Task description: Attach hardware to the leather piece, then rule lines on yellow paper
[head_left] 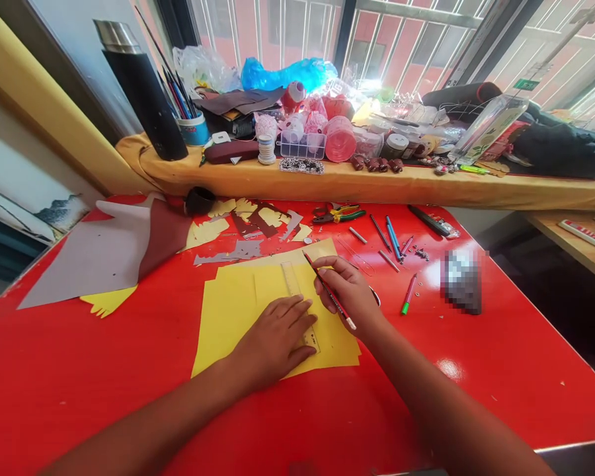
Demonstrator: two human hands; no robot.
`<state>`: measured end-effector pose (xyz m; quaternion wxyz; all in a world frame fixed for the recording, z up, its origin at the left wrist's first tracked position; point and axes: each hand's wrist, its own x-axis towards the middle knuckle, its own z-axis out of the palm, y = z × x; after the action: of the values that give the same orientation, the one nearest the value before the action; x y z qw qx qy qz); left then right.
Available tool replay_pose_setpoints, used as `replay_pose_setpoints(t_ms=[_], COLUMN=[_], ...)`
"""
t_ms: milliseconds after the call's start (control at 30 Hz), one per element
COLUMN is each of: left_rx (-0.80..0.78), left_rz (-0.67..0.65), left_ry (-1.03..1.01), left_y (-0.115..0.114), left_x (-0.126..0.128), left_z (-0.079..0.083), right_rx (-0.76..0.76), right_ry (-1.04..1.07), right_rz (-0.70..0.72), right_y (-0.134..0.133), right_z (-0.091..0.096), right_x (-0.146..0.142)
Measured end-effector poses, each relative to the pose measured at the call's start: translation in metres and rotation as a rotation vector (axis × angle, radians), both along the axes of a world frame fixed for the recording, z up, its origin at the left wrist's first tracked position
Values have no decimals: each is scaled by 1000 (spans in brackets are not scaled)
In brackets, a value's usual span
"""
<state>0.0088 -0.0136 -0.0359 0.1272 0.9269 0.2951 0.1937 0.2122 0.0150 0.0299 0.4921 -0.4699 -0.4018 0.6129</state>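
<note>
I'm pressing a clear plastic ruler (290, 281) flat against a sheet of yellow paper (228, 324) with my left hand (272, 340), the ruler lying lengthwise across the sheet. My right hand (350, 291) pinches a red-and-black pencil (341, 307), its point angled down just beside the ruler's far end.

A ruler (291, 281) lies on paper (223, 324).

One bare left hand (272, 337), one bare right hand (347, 291), one slim red pencil (330, 291), one clear plastic ruler (292, 284).
</note>
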Motion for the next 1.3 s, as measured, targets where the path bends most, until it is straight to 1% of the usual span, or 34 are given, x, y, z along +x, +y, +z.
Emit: replay_pose_setpoints(t_ms=[133, 267, 400, 533, 633, 700, 800, 933, 1000, 1067, 1167, 1300], left_rx=[-20, -36, -38, -36, -8, 19, 52, 58, 54, 48, 43, 63], left_rz=[-21, -59, -43, -25, -64, -86, -76, -7, 32, 51, 57, 64], left_ry=[19, 22, 11, 45, 52, 65, 107, 135, 129, 120, 125, 144], left_y=[2, 5, 6, 5, 6, 6, 4, -2, -4, -4, -4, -4], left_x=[-7, -17, -21, -24, -32, -42, -63, -95, -105, -111, -112, -111], left_z=[1, 4, 2, -4, -4, -3, 1, 3, 1, -1, -4, -3], right_rx=[56, 56, 48, 54, 87, 98, 100, 107, 116, 134, 175, 191], right_ry=[-37, -44, 6, 53, 52, 45, 37, 39, 21, -20, -84, -113], right_rz=[61, 81, 93, 119, 122, 112, 107, 118, 133, 157, 191, 158], right_y=[-6, -6, -2, 1, 2, 2, 3, 4, 3, 0, -6, -11], right_z=[-7, -21, -37, -48, -53, -55, -56, -55, -55, -54, -54, -51], right_x=[-3, -13, -23, -22, -18, -17, -17, -18, -19, -22, -27, -30])
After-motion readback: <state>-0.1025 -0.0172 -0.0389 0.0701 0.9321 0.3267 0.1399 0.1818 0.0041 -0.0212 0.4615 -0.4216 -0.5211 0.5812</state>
